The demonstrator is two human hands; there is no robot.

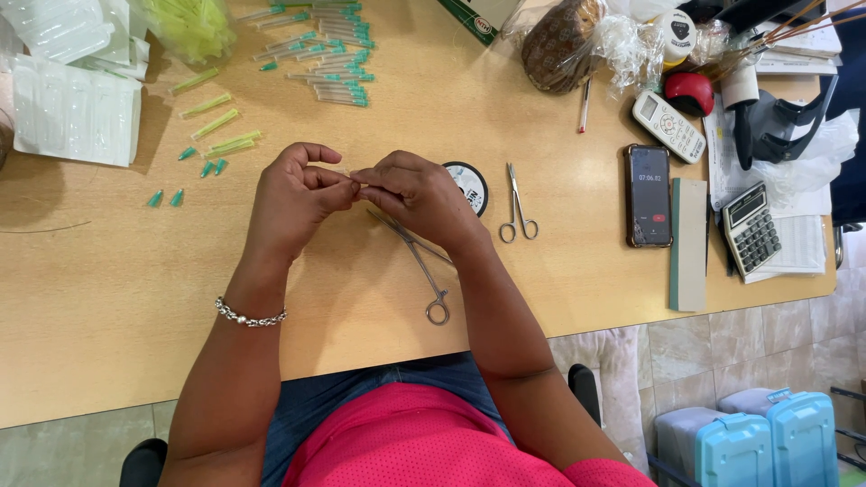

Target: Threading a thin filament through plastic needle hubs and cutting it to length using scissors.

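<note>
Above wooden desk (108,298): left hand (293,198), right hand (415,194) fingertips together, pinching something tiny; clear bag (194,27) holds yellow-green caps.

scissors (518,209): small steel pair, flat on the table (108,298), handles toward the near edge
phone (649,195): dark, screen lit, just left of a long pale block (690,243)
calculator (751,229): grey, on papers at the right edge
remote (667,125): white, tilted, behind the phone
capped tubes (329,50): green-tipped, heaped at the far edge
blue cases (767,442): on the floor, lower right
</note>
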